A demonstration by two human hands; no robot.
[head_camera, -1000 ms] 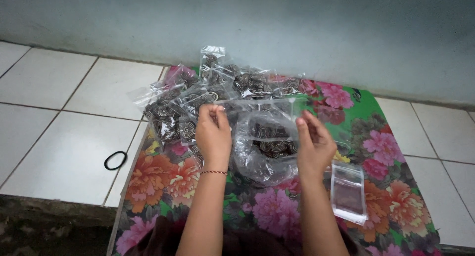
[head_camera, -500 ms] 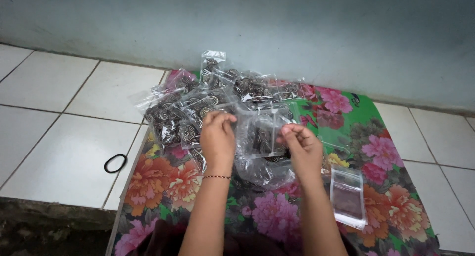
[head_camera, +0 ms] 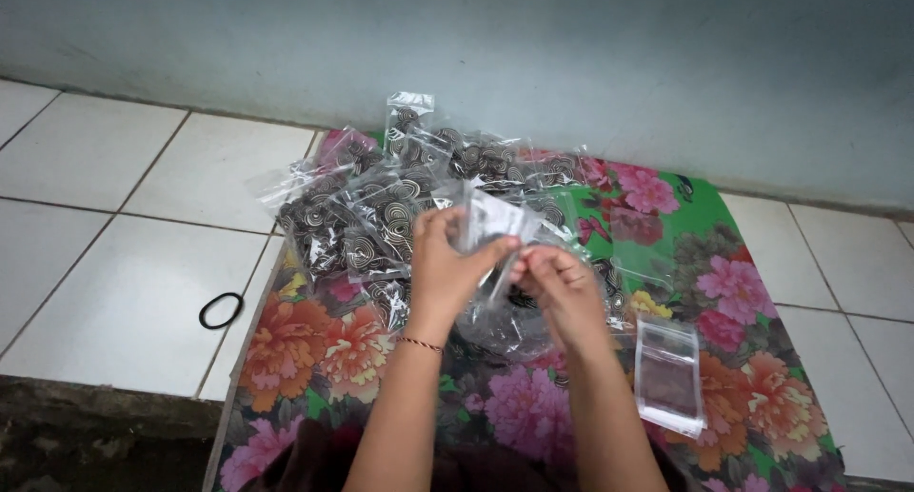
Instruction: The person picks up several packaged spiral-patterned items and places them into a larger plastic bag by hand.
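Clear plastic bag (head_camera: 490, 227), which we pinch at its upper edge with left hand (head_camera: 447, 264) and right hand (head_camera: 562, 287) above the floral cloth (head_camera: 743, 292), looks light, limp and slippery, best gripped along that rim.

Bare forearms; thin beaded bracelet (head_camera: 420, 344) on left wrist.

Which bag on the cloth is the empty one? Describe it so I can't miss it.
Start at the flowered cloth on the tiled floor. Right of the right hand lies a small clear bag, flat and alone; unlike the pile of filled bags behind, it holds nothing.
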